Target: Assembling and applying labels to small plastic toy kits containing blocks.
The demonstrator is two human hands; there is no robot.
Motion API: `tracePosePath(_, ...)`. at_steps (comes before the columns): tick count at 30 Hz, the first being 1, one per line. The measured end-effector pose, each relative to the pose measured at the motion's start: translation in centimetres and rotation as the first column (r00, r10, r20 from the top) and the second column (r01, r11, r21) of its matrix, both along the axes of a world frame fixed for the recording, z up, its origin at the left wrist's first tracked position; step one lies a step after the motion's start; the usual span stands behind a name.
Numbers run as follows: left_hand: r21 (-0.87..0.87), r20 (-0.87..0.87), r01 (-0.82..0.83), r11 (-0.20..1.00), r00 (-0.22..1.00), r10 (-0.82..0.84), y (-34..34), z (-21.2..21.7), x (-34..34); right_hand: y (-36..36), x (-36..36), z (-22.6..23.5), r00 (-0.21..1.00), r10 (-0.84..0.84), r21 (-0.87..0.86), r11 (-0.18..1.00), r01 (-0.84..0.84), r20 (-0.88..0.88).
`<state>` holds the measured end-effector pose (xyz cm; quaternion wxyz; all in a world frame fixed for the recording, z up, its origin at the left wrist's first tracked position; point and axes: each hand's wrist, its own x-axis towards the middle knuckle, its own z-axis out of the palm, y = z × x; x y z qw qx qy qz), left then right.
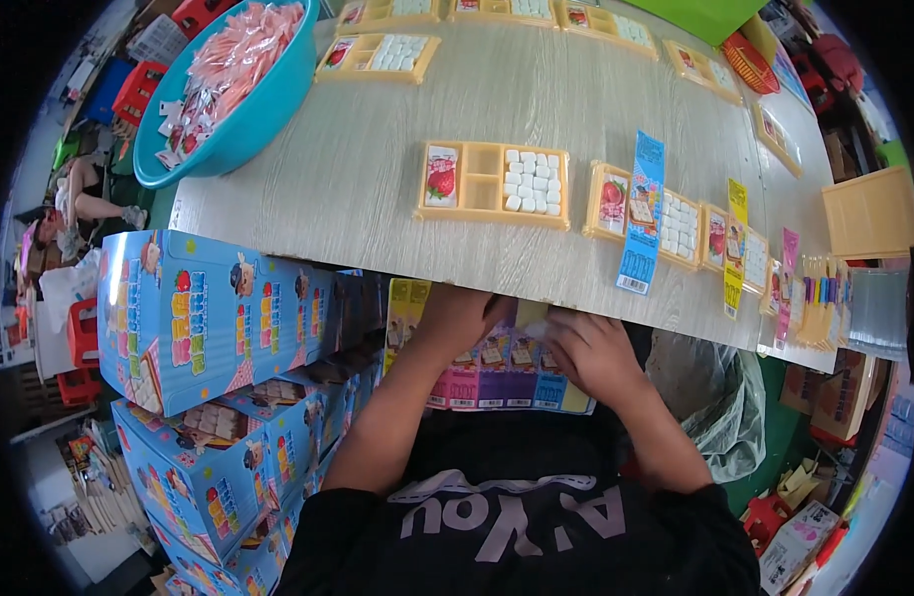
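Below the table's near edge, a sheet of colourful printed labels [464, 389] lies across my lap, with pink, purple, blue and yellow strips. My left hand [459, 316] rests at its upper part, fingers partly hidden by the table edge. My right hand [588, 348] is closed, its fingers curled together over a pale strip at the sheet's upper right; what they pinch is hidden. On the table ahead sits a cream tray [482, 196] with white marshmallow-like pieces and a strawberry packet. To its right, another tray [600, 219] carries a blue label strip [640, 214] across it.
Trays with a yellow strip [735, 248] and a pink strip [786, 288] continue rightward. A turquoise basin [240, 139] of pink packets stands far left. Blue printed boxes [219, 328] are stacked left of my lap. A clear plastic bag [720, 407] hangs at right.
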<state>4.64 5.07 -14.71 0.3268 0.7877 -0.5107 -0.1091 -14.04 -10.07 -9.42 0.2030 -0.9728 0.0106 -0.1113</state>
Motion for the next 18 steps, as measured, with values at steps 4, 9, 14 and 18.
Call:
tracePosePath(4, -0.094, -0.019, -0.024, 0.995, 1.0, 0.022, -0.2, -0.8, -0.1, 0.7, -4.2, 3.8, 0.995, 0.069, 0.016, 0.998, -0.068, -0.075)
tracePosePath(9, -0.115, 0.094, -0.003, 0.993, 0.996, 0.014, -0.8, -0.1, -0.2, 1.1, -8.5, 7.9, 0.988, 0.055, 0.209, 0.978, -0.025, -0.142)
tracePosePath(14, -0.129, 0.242, 0.001, 0.992, 0.97, 0.031, -1.3, 0.1, -0.4, 0.4, -11.5, 11.9, 0.983, 0.01, 0.298, 0.953, 0.046, -0.184)
tracePosePath(18, -0.16, 0.369, -0.002, 0.987, 0.927, 0.062, -1.0, 0.6, -0.7, -0.4, -12.2, 14.5, 0.996, -0.037, 0.43, 0.9, 0.07, -0.085)
